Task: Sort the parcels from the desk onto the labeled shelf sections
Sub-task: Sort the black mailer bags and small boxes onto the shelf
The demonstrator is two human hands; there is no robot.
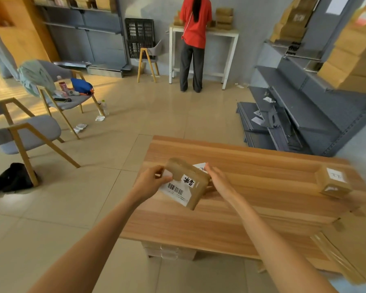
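Observation:
A flat brown parcel with a barcode label and a black-and-white sticker is tilted above the wooden desk. My left hand grips its left edge, thumb on the label. My right hand reaches to the parcel's right side with straight fingers; whether it touches is unclear. A second brown parcel with a white label lies near the desk's right edge. A white paper slip peeks out behind the held parcel. Grey shelves stand at the right, with stacked brown boxes on them.
A person in a red top stands at a white table at the back. Two grey chairs stand on the left, one carrying bottles and a blue bag. Loose grey shelf panels lie on the floor beyond the desk. Flat boxes sit under the desk.

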